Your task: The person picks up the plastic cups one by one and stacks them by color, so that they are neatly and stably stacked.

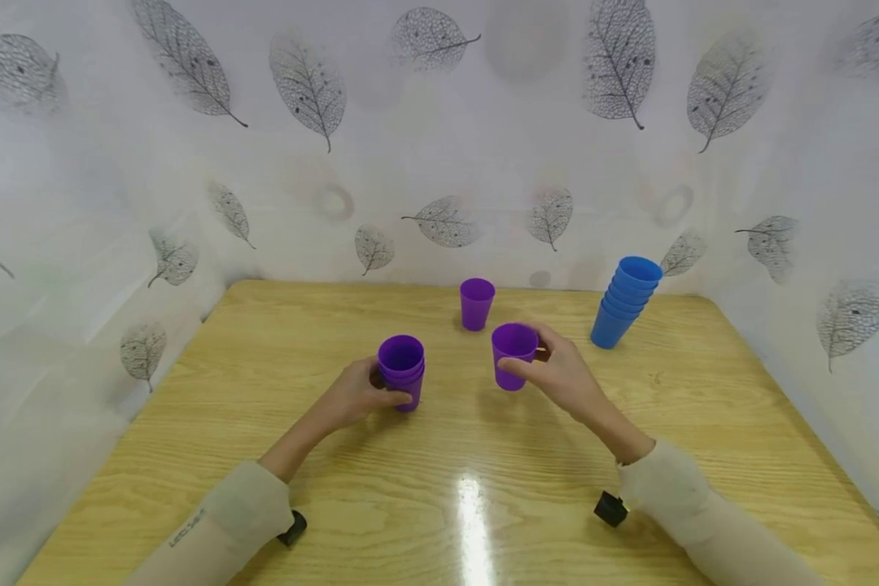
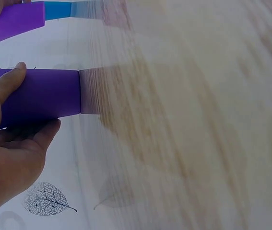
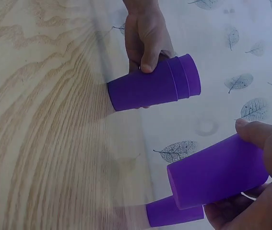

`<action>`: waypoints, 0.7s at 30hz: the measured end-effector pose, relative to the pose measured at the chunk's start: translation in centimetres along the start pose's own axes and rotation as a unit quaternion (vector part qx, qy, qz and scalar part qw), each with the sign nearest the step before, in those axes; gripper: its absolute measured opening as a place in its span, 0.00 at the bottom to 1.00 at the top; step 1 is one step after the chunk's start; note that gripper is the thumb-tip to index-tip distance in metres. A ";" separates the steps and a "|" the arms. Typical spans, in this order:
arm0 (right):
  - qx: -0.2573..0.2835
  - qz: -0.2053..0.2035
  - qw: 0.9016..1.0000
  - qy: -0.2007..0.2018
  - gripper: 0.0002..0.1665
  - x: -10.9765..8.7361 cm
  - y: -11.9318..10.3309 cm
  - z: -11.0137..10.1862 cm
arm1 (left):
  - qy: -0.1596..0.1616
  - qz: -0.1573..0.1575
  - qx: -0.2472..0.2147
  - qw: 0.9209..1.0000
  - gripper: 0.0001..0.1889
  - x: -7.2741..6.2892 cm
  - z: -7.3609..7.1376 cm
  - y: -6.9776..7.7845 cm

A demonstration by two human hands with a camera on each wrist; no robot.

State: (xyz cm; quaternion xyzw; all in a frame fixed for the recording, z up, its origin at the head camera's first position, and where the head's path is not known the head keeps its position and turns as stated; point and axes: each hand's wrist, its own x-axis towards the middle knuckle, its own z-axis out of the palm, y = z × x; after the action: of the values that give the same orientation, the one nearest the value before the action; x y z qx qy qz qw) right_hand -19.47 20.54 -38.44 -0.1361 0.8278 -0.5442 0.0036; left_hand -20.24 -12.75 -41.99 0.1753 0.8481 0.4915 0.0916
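purple stack (image 1: 401, 370): 3 | single purple cups (image 1: 513, 356): 2 | blue stack (image 1: 625, 301): 1

One blue cup stack (image 1: 625, 301), one purple stack (image 1: 401, 371) (nested), two single purple cups (image 1: 477, 303).

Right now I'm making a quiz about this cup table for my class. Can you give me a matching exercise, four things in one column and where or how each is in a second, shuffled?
Things
1. purple cup stack
2. single purple cup
3. lone purple cup
4. blue cup stack

States
A. leaning, far right of the table
B. gripped by the left hand
C. standing untouched at the back middle
D. held by the right hand

Pairs: 1-B, 2-D, 3-C, 4-A
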 end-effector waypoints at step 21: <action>0.013 -0.061 0.995 -0.073 0.38 0.1 -5.4 3.4 | -0.005 -0.001 0.004 1.000 0.28 0.1 -0.1 0.0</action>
State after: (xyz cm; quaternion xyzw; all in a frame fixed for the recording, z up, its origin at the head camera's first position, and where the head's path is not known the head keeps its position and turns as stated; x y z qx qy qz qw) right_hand -17.83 15.43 -34.93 -0.2254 0.8086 -0.5425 0.0328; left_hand -20.35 -12.81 -41.96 0.1771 0.8497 0.4874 0.0959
